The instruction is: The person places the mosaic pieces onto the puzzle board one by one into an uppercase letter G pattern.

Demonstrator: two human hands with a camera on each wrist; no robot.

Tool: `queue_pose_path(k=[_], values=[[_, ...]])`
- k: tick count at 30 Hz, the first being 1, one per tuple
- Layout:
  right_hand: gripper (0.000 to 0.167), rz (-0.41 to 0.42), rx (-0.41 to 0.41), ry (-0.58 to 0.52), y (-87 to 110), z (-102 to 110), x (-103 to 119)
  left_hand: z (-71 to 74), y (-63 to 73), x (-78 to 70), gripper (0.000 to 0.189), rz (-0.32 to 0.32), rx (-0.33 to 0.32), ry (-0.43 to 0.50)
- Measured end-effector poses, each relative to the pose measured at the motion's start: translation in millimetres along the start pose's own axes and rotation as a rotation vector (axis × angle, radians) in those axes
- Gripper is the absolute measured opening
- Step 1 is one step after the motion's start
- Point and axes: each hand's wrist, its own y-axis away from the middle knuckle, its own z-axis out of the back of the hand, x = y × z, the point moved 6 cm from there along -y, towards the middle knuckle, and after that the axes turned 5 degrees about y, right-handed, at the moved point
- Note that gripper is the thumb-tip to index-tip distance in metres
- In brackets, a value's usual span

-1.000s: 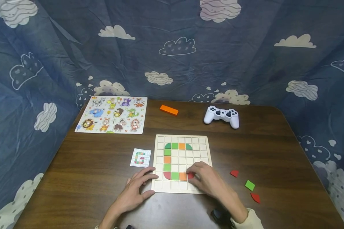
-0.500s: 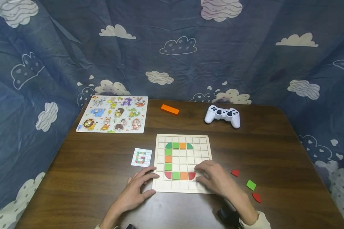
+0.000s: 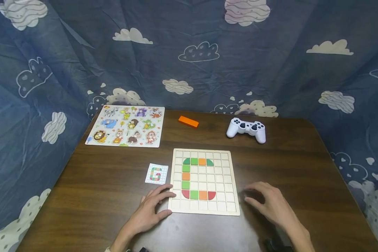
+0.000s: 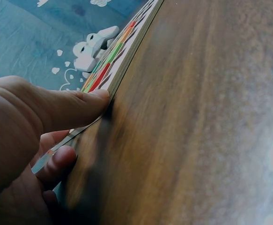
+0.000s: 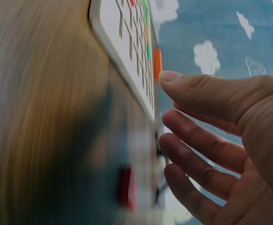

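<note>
A pale wooden grid board point(image 3: 220, 180) lies at the middle of the table in the head view. Green, orange and red tiles fill some of its cells in a C shape, with a red quarter-round tile point(image 3: 211, 195) at the lower right end. My left hand point(image 3: 148, 211) touches the board's left edge with its fingertips, the thumb at the near corner. My right hand point(image 3: 272, 203) hovers right of the board, fingers loosely bent and apart, holding nothing. A red tile point(image 5: 128, 187) lies below it in the right wrist view; the head view hides the loose tiles behind this hand.
A small pattern card point(image 3: 156, 174) lies left of the board. Behind are an animal puzzle board point(image 3: 124, 126), an orange block point(image 3: 188, 121) and a white game controller point(image 3: 246, 130). A cloud-print cloth point(image 3: 189, 63) hangs at the table's far edge.
My right hand has let go of the red quarter-round tile, which stays in its cell, and has moved right off the board. The left hand keeps its place at the board's edge.
</note>
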Motion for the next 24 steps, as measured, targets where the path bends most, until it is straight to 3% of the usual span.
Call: queue_pose_path(k=[12,24], values=[[0.032,-0.142,-0.013,0.015,31.3,21.9,-43.8,0.2,0.7,1.7,0.048,-0.001,-0.008,-0.005],[0.036,-0.132,-0.047,0.057,48.2,24.5,-64.1,1.1,0.7,1.1,0.048,0.003,-0.005,0.002]])
